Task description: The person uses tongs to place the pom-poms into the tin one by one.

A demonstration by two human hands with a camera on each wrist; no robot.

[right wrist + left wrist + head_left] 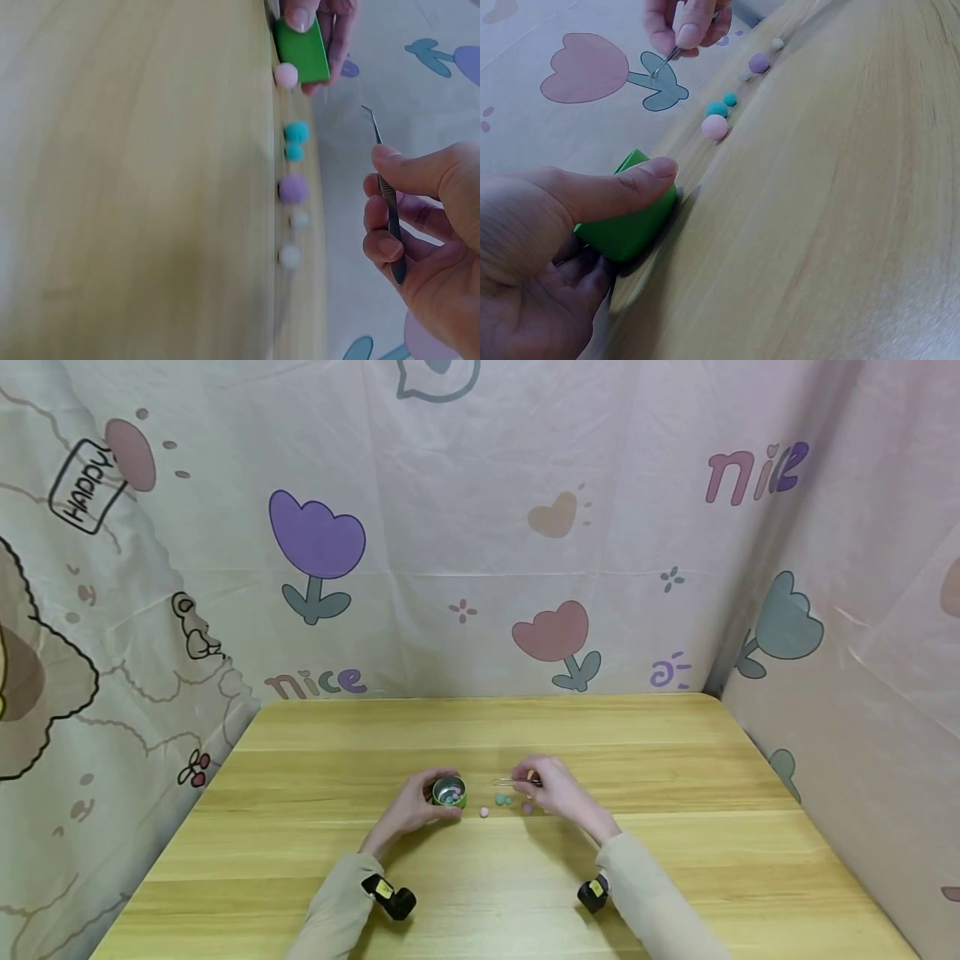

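My left hand [414,803] holds a small round tin [461,804], green outside and silvery inside, with several pompoms [452,795] lying in it. In the left wrist view the thumb lies along the green wall. My right hand [557,783] pinches metal tweezers [388,199] with bent tips, raised over the tabletop and pointing toward the tin; no pompom shows at the tips. Between the hands lie a pink pompom [286,75], two teal pompoms [297,132], a purple pompom [293,188] and two whitish pompoms [289,257].
The loose pompoms form a rough row on the wooden table [480,893], the pink one closest to the tin. A patterned cloth [450,527] hangs behind the table and along its sides. Both wrists wear small black cameras [393,899].
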